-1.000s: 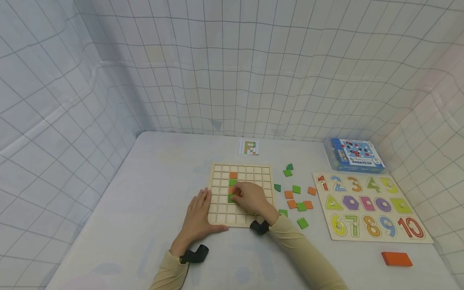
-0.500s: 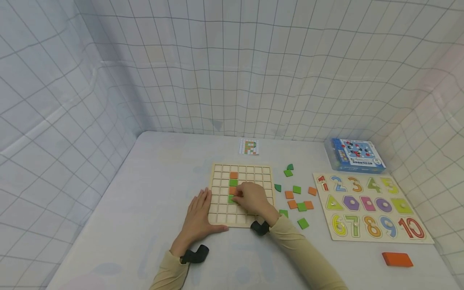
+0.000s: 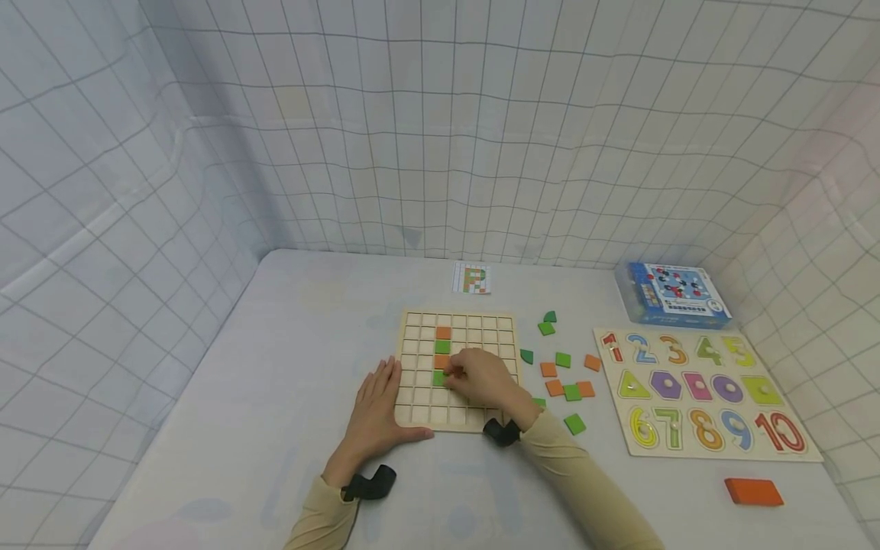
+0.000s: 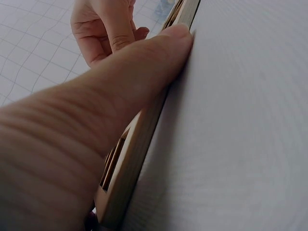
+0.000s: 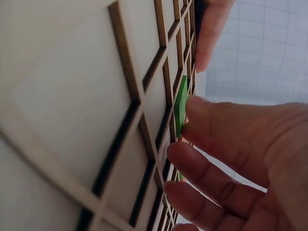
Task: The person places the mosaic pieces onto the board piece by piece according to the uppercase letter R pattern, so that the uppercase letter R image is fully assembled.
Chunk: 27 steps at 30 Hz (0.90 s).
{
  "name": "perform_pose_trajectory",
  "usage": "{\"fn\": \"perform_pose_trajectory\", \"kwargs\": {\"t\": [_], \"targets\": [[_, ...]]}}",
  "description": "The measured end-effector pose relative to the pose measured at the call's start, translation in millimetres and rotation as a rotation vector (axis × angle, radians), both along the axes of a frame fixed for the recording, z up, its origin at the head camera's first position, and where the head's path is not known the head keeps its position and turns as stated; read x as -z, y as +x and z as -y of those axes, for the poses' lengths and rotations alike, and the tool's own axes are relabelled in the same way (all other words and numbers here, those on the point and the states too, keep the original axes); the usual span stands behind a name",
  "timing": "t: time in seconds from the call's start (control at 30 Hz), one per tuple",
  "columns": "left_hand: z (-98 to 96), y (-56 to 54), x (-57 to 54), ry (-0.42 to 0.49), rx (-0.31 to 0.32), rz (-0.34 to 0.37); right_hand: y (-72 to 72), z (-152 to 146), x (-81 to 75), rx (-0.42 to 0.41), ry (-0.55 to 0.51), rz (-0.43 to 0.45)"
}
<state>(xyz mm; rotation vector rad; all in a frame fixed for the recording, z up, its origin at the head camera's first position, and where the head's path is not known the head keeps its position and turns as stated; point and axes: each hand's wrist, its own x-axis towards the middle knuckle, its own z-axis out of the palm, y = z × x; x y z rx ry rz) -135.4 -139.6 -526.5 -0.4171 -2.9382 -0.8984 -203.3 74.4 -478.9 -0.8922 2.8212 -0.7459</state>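
Three sides of a white desk point(image 3: 275, 367) are enclosed by pale hanging cloth point(image 3: 447, 153), ruled with thin dark lines and slightly rippled. The desk's surface is marked by faint bluish shapes, and its far left corner is rounded. Near the middle, a wooden grid board point(image 3: 415, 396) is laid flat. Its near left corner is framed by the left hand point(image 3: 376, 412), whose straight fingers are set along the left side, with the thumb spread along the near edge. In the third column from the left, orange and green tiles are lined up; the nearest, a green tile point(image 3: 438, 379), is tilted in its cell, pinched at its edge between the thumb and forefinger of the right hand point(image 3: 484, 378). A small patterned card point(image 3: 471, 278) is placed beyond the board. To the right, loose orange and green pieces point(image 3: 572, 392) are scattered over the white surface. Farther right, a number-and-shape puzzle point(image 3: 722, 454) is set between a blue box point(image 3: 677, 298) behind and an orange block point(image 3: 753, 492) in front.
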Motion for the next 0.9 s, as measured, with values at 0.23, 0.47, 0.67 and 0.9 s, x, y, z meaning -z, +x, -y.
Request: {"fn": "perform_pose_trajectory", "kwargs": {"t": [0.23, 0.47, 0.67, 0.9], "targets": [[-0.7, 0.6, -0.8, 0.001, -0.002, 0.011, -0.4, -14, -1.5, -0.025, -0.028, 0.034], [-1.0, 0.9, -1.5, 0.002, -0.006, 0.002, -6.0, -39, 1.6, 0.029, -0.145, -0.044], [-0.8, 1.0, -0.3, 0.006, -0.001, 0.008, -6.8, -62, 3.5, 0.142, -0.191, -0.141], [0.7, -0.8, 3.1, 0.007, 0.004, -0.009, -5.4, -88, 3.4, 0.286, -0.169, -0.21]]}}
